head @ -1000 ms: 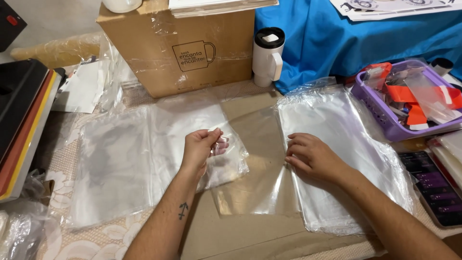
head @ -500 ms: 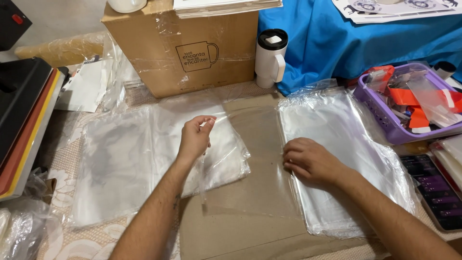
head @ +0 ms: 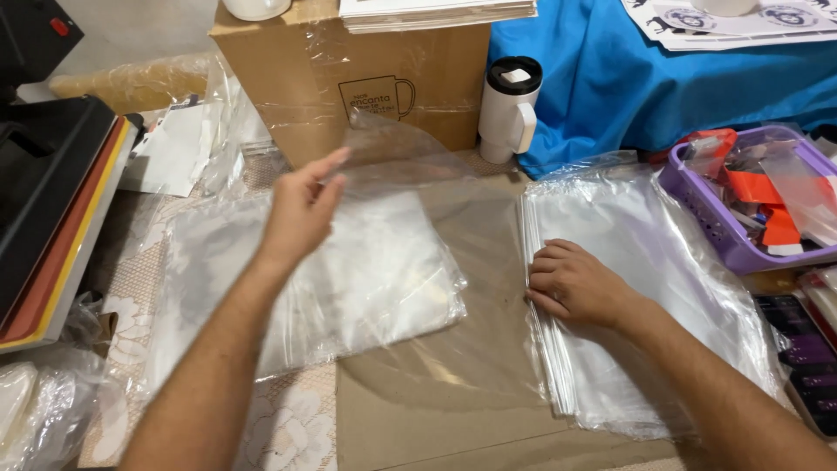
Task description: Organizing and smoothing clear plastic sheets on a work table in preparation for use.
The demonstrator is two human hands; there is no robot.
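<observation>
Left hand [head: 301,214], grip pinched on a clear, thin plastic bag [head: 410,174] raised above the pile of loose clear bags [head: 349,279] beneath it. Right hand [head: 575,283], grip open, flat on the stack of clear flat bags [head: 663,262] on the surface.

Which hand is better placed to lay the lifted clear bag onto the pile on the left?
Left. The left hand already pinches the lifted clear bag and hangs directly above the left pile. The right hand lies flat on the right stack, probably steadying it.
</observation>
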